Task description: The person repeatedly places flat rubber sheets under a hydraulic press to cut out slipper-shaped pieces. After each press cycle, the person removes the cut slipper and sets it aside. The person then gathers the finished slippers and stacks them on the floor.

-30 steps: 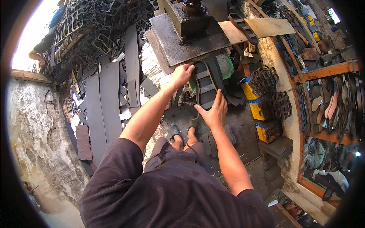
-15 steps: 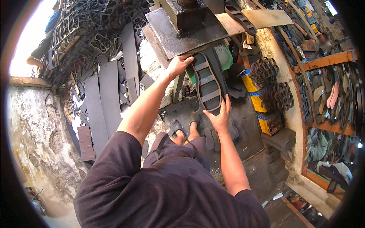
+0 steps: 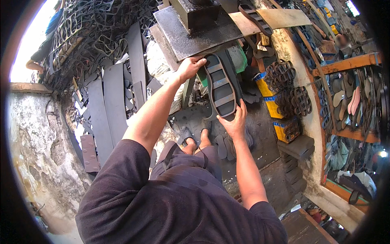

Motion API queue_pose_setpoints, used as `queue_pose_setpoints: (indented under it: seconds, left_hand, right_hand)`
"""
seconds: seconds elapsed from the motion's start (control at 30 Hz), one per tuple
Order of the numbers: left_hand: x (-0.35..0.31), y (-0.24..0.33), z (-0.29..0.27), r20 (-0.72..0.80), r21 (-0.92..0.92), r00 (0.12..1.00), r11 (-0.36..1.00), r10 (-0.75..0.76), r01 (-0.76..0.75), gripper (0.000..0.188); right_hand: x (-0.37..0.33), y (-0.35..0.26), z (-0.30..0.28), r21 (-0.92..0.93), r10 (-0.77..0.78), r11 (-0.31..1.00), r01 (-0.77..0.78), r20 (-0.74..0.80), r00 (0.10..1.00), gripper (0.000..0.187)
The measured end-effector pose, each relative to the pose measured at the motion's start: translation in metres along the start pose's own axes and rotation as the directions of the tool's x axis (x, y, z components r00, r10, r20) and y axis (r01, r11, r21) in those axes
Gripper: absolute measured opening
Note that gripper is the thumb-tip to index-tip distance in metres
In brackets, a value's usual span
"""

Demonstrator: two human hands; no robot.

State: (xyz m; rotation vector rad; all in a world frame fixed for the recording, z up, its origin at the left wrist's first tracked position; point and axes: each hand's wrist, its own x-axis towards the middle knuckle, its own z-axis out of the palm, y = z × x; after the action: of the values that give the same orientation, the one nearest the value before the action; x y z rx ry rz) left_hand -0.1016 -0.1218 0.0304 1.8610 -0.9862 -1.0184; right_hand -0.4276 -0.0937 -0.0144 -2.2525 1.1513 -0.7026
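Note:
A sole-shaped cutting die (image 3: 221, 82), a grey outline with several crossbars, lies against a dark rubber sheet (image 3: 230, 65) in front of me. My left hand (image 3: 191, 68) is closed at the die's far left end, with the thumb over the edge. At the near end my right hand (image 3: 235, 121) grips the die and sheet from the right, thumb on the near left rim. Its fingers are partly hidden behind the sheet. Just beyond the die stands a press with a worn metal plate (image 3: 195, 40).
Another barred die (image 3: 255, 19) rests on a pale strip (image 3: 284, 18) at the far right. Long rubber strips (image 3: 115, 97) and a heap of rubber offcuts (image 3: 101, 36) lie left. Yellow boxes (image 3: 271, 99) and more dies (image 3: 280, 76) line the right wall. A person's arm (image 3: 35, 61) shows far left.
Both hands keep their hold on the die and sheet, which stay in nearly the same place. The whole view has shifted slightly.

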Motion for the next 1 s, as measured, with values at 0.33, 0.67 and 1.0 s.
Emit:
queue_pose_setpoints:
  seconds: [0.33,0.67,1.0]
  left_hand:
    - [0.005,-0.011,0.001,-0.016,0.039,0.998,0.998,0.055,-0.054,0.069]
    - [0.002,-0.004,0.002,-0.013,0.007,1.0,1.0,-0.007,0.007,0.064]
    - [-0.087,-0.055,0.023,-0.512,-0.112,0.858,0.988,0.036,-0.109,0.067]
  right_hand:
    - [0.001,-0.001,-0.002,0.02,-0.027,0.999,0.027,-0.007,1.0,0.09]
    - [-0.006,0.014,-0.004,0.025,0.011,1.0,-0.012,0.061,0.998,0.085]
    - [0.084,0.009,0.019,-0.004,-0.125,0.992,0.125,0.031,0.992,0.074]
